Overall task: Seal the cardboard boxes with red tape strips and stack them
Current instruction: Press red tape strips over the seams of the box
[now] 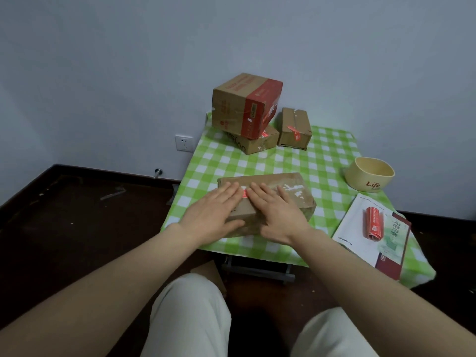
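Hands (216,210) (277,215) flat on box (296,202), seemingly over tape (245,194)

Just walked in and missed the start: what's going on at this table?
A person sits at the table, left hand and right hand flat on a box, pressing a red strip onto its top. At the back, a taped box sits on a lower box, with a small box beside them. A tape roll lies on a booklet to the right.
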{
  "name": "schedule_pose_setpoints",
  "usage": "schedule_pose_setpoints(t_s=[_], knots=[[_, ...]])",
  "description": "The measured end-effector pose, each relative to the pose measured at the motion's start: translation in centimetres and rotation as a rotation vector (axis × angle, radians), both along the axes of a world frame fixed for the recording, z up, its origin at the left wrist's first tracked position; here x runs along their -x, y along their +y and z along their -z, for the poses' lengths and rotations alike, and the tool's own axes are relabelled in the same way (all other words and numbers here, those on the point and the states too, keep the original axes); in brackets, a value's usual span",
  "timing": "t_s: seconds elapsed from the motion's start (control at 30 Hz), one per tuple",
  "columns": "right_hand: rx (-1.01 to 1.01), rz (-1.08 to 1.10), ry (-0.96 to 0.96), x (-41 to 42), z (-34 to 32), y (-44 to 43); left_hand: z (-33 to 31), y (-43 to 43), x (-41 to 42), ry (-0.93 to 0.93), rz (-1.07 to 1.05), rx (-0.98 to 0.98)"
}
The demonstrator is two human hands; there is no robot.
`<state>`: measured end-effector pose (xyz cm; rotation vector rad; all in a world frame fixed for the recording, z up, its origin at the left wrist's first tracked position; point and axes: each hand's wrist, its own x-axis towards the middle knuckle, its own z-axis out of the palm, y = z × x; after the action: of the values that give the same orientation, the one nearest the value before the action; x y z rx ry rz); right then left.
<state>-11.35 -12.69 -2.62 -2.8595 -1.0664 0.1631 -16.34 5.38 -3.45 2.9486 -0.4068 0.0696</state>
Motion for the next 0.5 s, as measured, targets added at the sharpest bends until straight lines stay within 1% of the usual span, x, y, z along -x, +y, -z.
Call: schedule_pose_setpoints(t_s=[0.07, 0.17, 0.23, 0.3, 0.4, 0.5], knots=[[0.017, 0.027, -0.015, -0.5, 0.1, -1.1, 0.3, 0.8, 0.2, -0.029, 0.019, 0.026], [0.018, 0.051, -0.016, -0.6, 0.0, -1.4, 0.5, 0.7, 0.5, -0.024, -0.02, 0.084], [-0.03, 0.088, -0.02, -0.3, -0.6, -0.9, 0.0, 0.2, 0.3, -0.074, -0.039, 0.06], [-0.065, 0.079, -0.028, 0.3, -0.9, -0.4, -0.3, -0.2, 0.0, -0.123, -0.049, 0.022], [0.026, 0.033, -0.026, 1.0, -0.3, 0.1, 0.2, -0.6, -0.2, -0.058, -0.063, -0.006], [0.041, 0.038, -0.032, 0.4, -0.1, -0.4, 0.2, -0.4, -0.2, -0.043, -0.061, -0.024]])
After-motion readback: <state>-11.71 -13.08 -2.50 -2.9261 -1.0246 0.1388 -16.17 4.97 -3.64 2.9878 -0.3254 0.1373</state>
